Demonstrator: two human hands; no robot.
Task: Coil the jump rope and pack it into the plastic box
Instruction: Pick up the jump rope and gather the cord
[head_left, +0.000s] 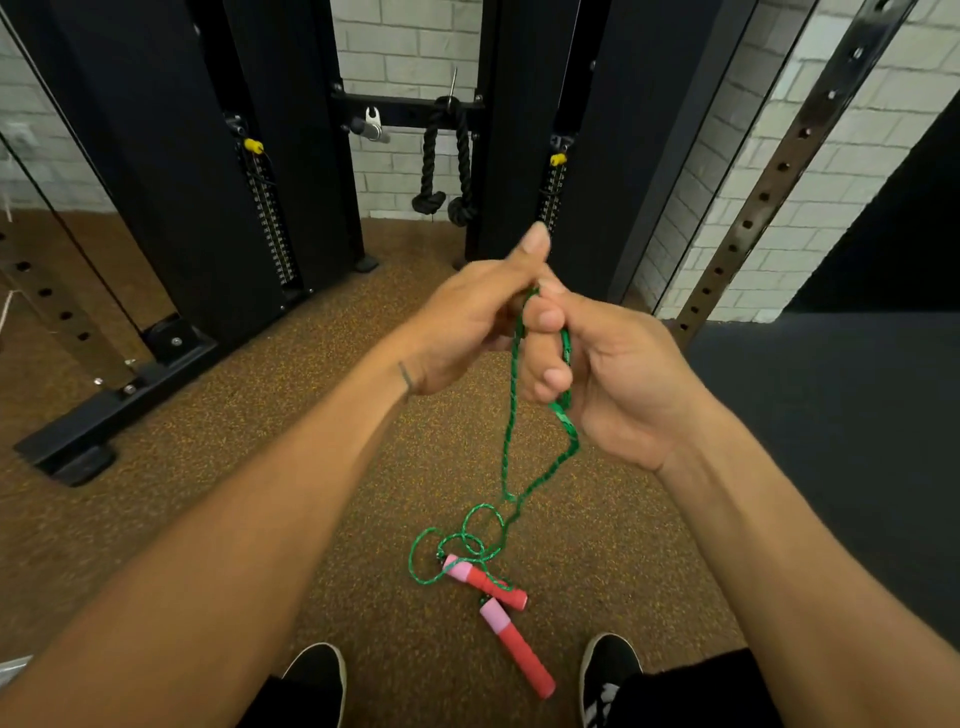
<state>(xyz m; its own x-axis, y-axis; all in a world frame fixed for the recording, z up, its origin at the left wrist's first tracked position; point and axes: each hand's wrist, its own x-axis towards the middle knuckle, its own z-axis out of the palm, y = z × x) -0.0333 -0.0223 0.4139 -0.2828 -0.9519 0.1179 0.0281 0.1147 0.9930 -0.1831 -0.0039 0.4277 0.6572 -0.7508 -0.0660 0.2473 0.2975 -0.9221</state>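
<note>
Both my black shoes (317, 675) stand at the near edge of the speckled rubber floor (260, 467), and between them lie the jump rope's two handles (511, 642), red with pink collars, one crossed just above the other. From the handles the green cord (511, 415) rises out of a loose tangle of small loops on the floor and runs up as a doubled strand to my hands, which meet at chest height in front of me. My left hand (467, 322) is closed with thumb up, gripping the top of the cord where it bends; my right hand (613, 379) curls its fingers (545, 374) around the strand that passes down through the palm. So both hands are clasped on the cord, touching each other, and most of the rope is on the floor. I judge that coiling is only at its start: I have the middle of the cord, and nothing is wound yet. Next I would need to draw cord up in even loops into one hand, letting the floor tangle fall open rather than knot. No plastic box shows anywhere in view, so I must find it afterwards. Beyond my hands stand a black cable machine (182, 182) and a hanging triceps rope (447, 161).
</note>
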